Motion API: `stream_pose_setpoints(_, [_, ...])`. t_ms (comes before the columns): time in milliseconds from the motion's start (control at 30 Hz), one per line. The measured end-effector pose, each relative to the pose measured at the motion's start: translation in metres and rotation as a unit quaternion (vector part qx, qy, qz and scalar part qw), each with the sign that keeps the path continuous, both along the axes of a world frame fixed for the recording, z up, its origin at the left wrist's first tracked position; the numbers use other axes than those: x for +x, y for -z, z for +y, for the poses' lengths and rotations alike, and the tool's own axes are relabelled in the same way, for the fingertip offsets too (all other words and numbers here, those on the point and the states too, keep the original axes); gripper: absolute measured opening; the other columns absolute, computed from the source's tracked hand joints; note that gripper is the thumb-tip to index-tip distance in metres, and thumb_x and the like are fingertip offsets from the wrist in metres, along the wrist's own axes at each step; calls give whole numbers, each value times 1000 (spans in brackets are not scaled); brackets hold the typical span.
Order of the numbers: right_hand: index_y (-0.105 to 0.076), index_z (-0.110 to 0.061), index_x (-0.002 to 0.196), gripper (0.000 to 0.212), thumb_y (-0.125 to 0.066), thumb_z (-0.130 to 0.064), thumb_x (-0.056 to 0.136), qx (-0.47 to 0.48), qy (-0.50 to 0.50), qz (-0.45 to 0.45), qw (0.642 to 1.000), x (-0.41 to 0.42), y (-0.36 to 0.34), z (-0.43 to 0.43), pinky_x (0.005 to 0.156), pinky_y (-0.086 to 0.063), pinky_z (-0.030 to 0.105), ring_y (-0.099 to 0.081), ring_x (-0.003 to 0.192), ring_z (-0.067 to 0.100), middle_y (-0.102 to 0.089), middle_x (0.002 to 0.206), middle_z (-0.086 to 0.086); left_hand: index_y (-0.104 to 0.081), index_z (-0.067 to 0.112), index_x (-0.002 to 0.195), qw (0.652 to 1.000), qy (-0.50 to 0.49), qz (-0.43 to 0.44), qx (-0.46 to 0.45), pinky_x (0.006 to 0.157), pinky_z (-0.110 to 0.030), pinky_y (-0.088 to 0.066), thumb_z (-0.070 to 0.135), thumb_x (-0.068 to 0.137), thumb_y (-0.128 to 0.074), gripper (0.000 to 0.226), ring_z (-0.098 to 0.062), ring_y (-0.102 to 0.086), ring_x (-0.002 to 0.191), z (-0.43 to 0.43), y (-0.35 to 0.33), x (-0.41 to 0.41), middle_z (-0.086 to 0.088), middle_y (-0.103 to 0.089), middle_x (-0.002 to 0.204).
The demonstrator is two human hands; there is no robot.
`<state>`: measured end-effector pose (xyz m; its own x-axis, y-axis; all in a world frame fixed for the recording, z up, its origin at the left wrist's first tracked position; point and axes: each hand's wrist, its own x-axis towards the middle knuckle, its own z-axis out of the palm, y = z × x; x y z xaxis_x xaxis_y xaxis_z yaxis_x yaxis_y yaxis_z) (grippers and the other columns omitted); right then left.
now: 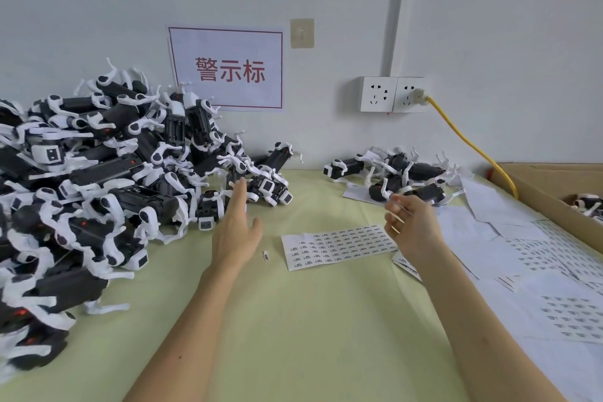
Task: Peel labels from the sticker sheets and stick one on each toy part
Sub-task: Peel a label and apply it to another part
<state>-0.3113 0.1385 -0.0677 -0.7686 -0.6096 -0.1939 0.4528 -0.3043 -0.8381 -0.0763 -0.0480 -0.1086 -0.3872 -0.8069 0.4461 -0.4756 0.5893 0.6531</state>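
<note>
Sticker sheet (339, 246) on grn table (293, 320) w/ wall sockets (393, 94) behind

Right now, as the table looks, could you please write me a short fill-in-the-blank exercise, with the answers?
The big pile of toy parts lies ___ of the left hand.
The sticker sheet lies ___ the left hand and the right hand.
The cable in the wall socket is ___.
Answers: left, between, yellow.

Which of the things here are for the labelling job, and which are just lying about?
For the job: sticker sheet, toy pile, smaller toy pile, loose label, spare sheets.
Lying about: wall sign, sockets, yellow cable, hooks.
</note>
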Motion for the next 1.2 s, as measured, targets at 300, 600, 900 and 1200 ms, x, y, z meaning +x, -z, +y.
stream_pose_setpoints(300, [-63,-11,93,12,-51,-14,95,11,-15,19,1000,3,1,-3,62,-41,26,-53,59,15,-61,68,1,-37,17,155,973,-63,-199,-95,93,-44,-48,26,95,-63,66,-29,-55,114,-3,5,-8,-6,-41,132])
stream_pose_setpoints(600, [-63,-11,92,10,-53,-13,95,15,-23,18,999,3,1,-2,61,-41,26,-53,60,16,-61,65,0,-46,31,147,970,-161,-177,-47,97,-46,-40,42,97,-59,53,-32,-53,121,2,8,-9,-7,-55,134])
stream_pose_setpoints(900, [-63,-11,96,10,-53,-13,97,20,-28,18,999,4,0,-2,62,-41,26,-53,62,16,-61,68,1,-68,19,115,994,-106,-2,-32,69,-34,-42,19,93,-70,22,-32,-67,96,0,4,-2,1,-75,99])
stream_pose_setpoints(1200, [-64,-13,92,13,-52,-15,95,35,-40,27,998,9,1,-7,61,-42,25,-54,57,14,-62,65,-2,-65,20,102,955,109,248,122,70,-11,-49,12,87,-80,22,-1,-67,74,17,-21,-8,6,-75,77])
